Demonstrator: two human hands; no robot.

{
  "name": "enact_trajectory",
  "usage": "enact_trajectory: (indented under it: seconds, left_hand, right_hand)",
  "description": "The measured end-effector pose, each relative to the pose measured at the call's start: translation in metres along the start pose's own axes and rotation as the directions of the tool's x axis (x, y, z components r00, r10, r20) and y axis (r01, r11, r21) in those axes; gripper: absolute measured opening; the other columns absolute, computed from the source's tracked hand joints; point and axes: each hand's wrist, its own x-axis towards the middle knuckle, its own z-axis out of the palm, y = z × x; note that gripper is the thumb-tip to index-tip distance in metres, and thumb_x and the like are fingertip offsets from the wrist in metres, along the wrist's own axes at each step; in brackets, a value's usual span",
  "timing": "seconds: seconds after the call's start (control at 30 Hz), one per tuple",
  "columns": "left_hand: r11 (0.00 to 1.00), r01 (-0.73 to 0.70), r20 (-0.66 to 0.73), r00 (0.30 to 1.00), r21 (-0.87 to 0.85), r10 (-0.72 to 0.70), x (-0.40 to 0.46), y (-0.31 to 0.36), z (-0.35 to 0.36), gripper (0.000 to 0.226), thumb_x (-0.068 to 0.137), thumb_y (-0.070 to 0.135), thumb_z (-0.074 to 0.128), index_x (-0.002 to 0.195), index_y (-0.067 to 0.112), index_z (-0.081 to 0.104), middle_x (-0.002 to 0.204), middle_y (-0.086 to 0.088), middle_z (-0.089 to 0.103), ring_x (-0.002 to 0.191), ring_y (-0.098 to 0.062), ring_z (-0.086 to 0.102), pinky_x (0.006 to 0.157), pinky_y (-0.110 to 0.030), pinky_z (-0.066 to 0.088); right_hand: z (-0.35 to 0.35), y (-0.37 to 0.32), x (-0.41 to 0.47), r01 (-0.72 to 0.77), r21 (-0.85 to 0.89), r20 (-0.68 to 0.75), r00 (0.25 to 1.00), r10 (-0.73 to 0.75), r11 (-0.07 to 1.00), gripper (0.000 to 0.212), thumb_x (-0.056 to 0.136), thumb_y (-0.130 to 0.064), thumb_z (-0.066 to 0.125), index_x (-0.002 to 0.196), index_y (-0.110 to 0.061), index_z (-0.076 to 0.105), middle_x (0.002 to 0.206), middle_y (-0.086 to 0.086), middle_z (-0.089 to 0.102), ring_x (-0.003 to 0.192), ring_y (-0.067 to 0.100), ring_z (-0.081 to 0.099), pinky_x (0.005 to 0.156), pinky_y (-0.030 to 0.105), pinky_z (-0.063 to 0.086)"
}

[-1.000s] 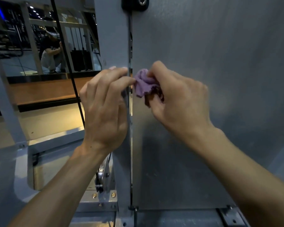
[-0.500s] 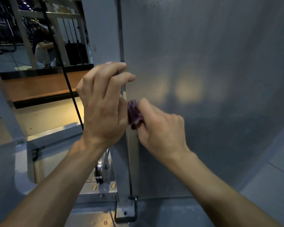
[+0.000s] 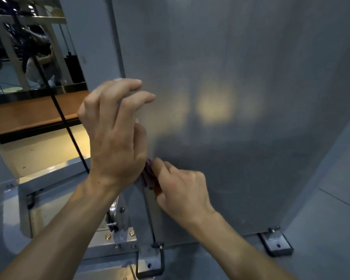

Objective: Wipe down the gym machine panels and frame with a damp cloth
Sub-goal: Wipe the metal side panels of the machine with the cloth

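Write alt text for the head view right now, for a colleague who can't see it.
The right hand pinches a bunched purple cloth against the left edge of a grey metal panel, low down. The left hand hovers just above with fingers loosely curled, holding nothing visible. A black cable runs past on the left.

Most of the purple cloth [image 3: 149, 176] is hidden between the two hands. The left hand [image 3: 113, 136] looks blurry at its fingers [image 3: 138, 98]. The person in the mirror [image 3: 39, 63] is blurry too.
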Motion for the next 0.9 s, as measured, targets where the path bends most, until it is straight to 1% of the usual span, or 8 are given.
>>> enact_trajectory:
  seconds: [0.1,0.23,0.33,0.47,0.6,0.73,0.8,0.9]
  left_hand:
    - [1.000,-0.022,0.011,1.000,-0.012,0.022,-0.003,0.010,0.008,0.049,0.078,-0.009,0.051,0.122,0.004,0.068,0.135,-0.015,0.061,0.130,-0.035,0.047,0.107,-0.051,0.035]
    - [0.997,-0.077,0.039,0.996,-0.021,0.077,-0.010,0.013,0.018,0.050,0.080,-0.009,0.053,0.127,0.005,0.065,0.137,-0.012,0.059,0.133,-0.035,0.047,0.110,-0.047,0.035]
    - [0.997,-0.074,0.042,0.996,-0.039,0.076,-0.011,0.020,0.025,0.050,0.080,-0.011,0.053,0.126,0.004,0.066,0.137,-0.012,0.059,0.133,-0.034,0.046,0.112,-0.044,0.033]
    - [0.995,-0.075,0.055,0.995,-0.068,0.079,-0.012,0.037,0.033,0.051,0.079,-0.012,0.051,0.125,0.003,0.068,0.136,-0.014,0.061,0.131,-0.035,0.048,0.108,-0.055,0.040]
    - [0.993,-0.097,0.093,0.990,-0.069,0.104,-0.015,0.039,0.034,0.052,0.082,-0.012,0.050,0.128,0.004,0.068,0.139,-0.013,0.060,0.133,-0.036,0.048,0.107,-0.059,0.039]
    - [0.993,-0.111,0.136,0.984,-0.035,0.115,-0.018,0.035,0.034,0.056,0.082,-0.011,0.046,0.131,0.006,0.068,0.142,-0.013,0.059,0.135,-0.036,0.047,0.108,-0.063,0.038]
    - [0.993,-0.116,0.146,0.982,-0.019,0.117,-0.018,0.035,0.034,0.056,0.082,-0.010,0.046,0.131,0.006,0.068,0.143,-0.013,0.059,0.136,-0.037,0.046,0.108,-0.064,0.037]
    - [0.993,-0.117,0.144,0.982,-0.023,0.119,-0.017,0.042,0.039,0.056,0.083,-0.010,0.047,0.131,0.006,0.068,0.144,-0.013,0.058,0.137,-0.036,0.046,0.109,-0.064,0.037]
  right_hand:
    - [-0.008,0.024,-0.005,-0.004,-0.018,-0.011,1.000,0.004,1.000,0.047,0.068,-0.021,0.077,0.099,-0.027,0.041,0.072,-0.002,0.062,0.053,0.020,0.062,0.041,0.026,0.023]
    - [-0.037,0.069,-0.008,-0.097,0.004,-0.121,0.988,0.096,0.995,0.017,0.078,-0.029,0.058,0.093,-0.022,0.052,0.078,-0.001,0.067,0.061,0.024,0.065,0.037,0.031,0.037]
    - [-0.037,0.064,-0.009,-0.137,0.005,-0.118,0.984,0.137,0.991,0.020,0.078,-0.025,0.057,0.094,-0.024,0.046,0.078,-0.001,0.065,0.058,0.026,0.064,0.037,0.031,0.036]
    - [-0.026,0.049,-0.007,-0.059,-0.034,-0.066,0.996,0.057,0.998,0.038,0.076,-0.015,0.071,0.096,-0.024,0.039,0.075,-0.001,0.060,0.056,0.024,0.062,0.037,0.030,0.029]
    - [-0.045,0.095,-0.017,-0.051,-0.047,-0.106,0.993,0.046,0.998,0.020,0.080,-0.028,0.063,0.096,-0.023,0.052,0.079,-0.001,0.066,0.062,0.023,0.067,0.038,0.033,0.041]
    - [-0.063,0.137,-0.033,-0.217,-0.032,-0.175,0.962,0.208,0.976,0.023,0.077,-0.030,0.063,0.094,-0.024,0.049,0.071,-0.001,0.067,0.058,0.030,0.067,0.039,0.032,0.045]
    - [-0.060,0.130,-0.033,-0.259,0.023,-0.206,0.944,0.258,0.966,0.021,0.078,-0.030,0.061,0.092,-0.024,0.046,0.069,-0.001,0.065,0.059,0.029,0.064,0.040,0.031,0.043]
    - [-0.044,0.094,-0.026,-0.205,0.063,-0.150,0.966,0.212,0.977,0.023,0.075,-0.028,0.056,0.094,-0.026,0.043,0.074,-0.001,0.064,0.059,0.029,0.063,0.039,0.033,0.041]
